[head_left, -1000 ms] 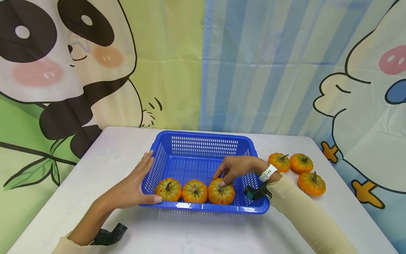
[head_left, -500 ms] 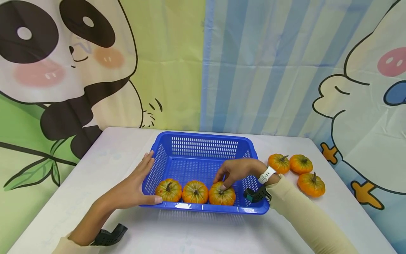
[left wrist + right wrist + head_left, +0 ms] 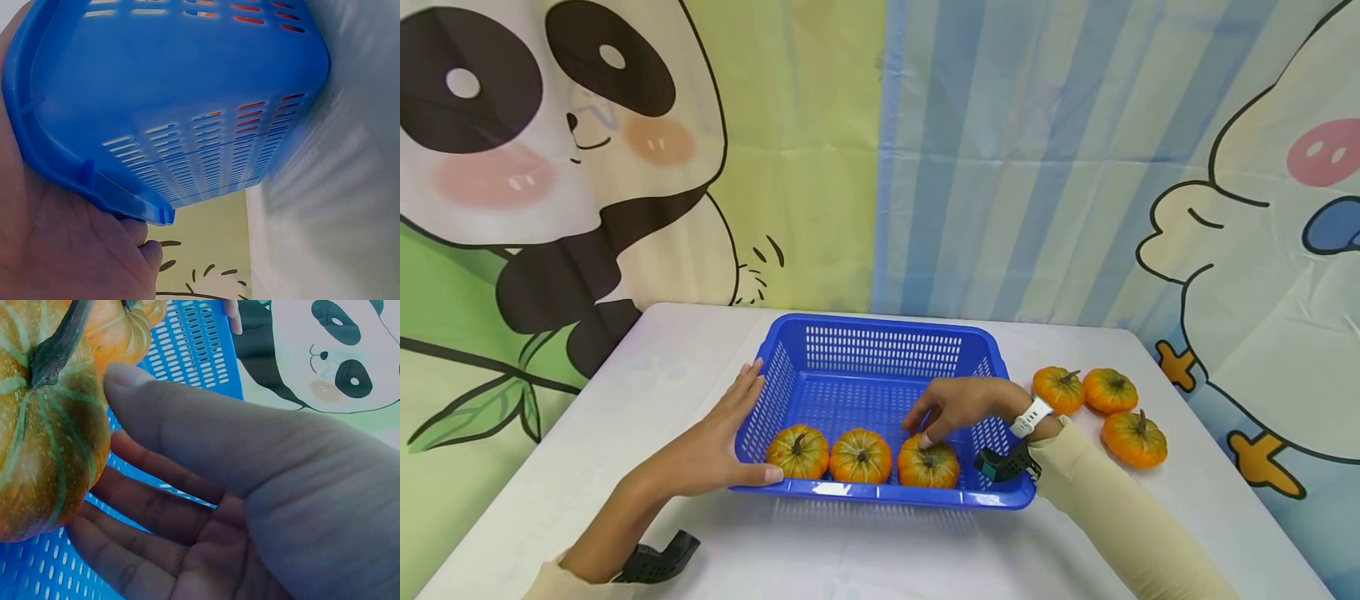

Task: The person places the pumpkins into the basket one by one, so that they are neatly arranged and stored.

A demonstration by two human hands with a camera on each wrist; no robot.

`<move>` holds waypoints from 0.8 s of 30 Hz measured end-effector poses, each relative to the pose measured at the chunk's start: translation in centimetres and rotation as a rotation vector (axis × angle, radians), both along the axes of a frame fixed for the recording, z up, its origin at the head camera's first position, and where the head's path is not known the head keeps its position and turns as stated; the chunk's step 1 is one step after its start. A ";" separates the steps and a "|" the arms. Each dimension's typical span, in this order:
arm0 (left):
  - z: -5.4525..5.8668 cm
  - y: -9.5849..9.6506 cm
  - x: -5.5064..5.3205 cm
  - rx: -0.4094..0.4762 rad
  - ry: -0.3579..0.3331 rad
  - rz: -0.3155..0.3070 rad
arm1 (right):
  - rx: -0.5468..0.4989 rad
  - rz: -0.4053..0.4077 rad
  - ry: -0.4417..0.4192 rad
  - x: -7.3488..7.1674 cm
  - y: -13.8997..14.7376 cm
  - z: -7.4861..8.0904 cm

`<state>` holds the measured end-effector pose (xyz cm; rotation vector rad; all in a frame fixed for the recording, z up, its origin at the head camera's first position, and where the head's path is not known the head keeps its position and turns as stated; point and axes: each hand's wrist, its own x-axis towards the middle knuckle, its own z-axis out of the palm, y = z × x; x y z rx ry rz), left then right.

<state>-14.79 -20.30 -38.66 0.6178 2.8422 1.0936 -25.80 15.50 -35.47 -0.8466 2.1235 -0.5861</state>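
A blue plastic basket (image 3: 842,392) holds three small orange pumpkins along its near side: a left one (image 3: 798,452), a middle one (image 3: 861,456) and a right one (image 3: 928,463). My left hand (image 3: 703,450) rests on the basket's left corner, thumb along the front rim and fingers stretched along the left side. In the left wrist view the palm lies against the rim (image 3: 56,169). My right hand (image 3: 958,407) reaches inside, at the right pumpkin. Seen from the right wrist, its thumb and loosely extended fingers lie at that pumpkin's (image 3: 56,437) edge, not wrapped round it.
Outside the basket to the right, three more pumpkins stand on the white table: one at the left (image 3: 1058,389), one behind (image 3: 1110,391) and one nearer (image 3: 1134,439). A cartoon-printed curtain (image 3: 970,158) hangs behind the table.
The right pumpkin in the basket has shifted slightly right and tilted toward the front, widening its gap from the middle one. My right hand's grip on it has loosened; my left hand stays put.
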 end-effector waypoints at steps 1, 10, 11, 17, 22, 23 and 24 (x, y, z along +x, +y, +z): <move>0.0 0.0 0.0 0.000 -0.002 0.000 | -0.009 0.002 0.005 0.0 0.0 0.0; 0.1 0.1 0.0 -0.018 -0.002 0.007 | -0.122 -0.038 0.063 -0.1 0.5 0.9; 0.1 0.1 0.0 -0.022 -0.002 0.008 | -0.136 -0.044 0.071 -0.1 0.6 1.1; 0.1 0.1 0.0 -0.028 0.001 0.014 | -0.247 -0.063 0.130 -0.3 1.4 1.8; 0.1 0.0 0.1 -0.016 0.000 0.009 | -0.330 -0.131 0.221 -0.3 2.0 2.4; 0.0 0.0 0.1 -0.015 -0.001 0.007 | -0.336 -0.144 0.247 -0.3 2.1 2.6; 0.0 0.0 0.1 -0.013 -0.002 0.006 | -0.340 -0.160 0.270 -0.3 2.3 2.7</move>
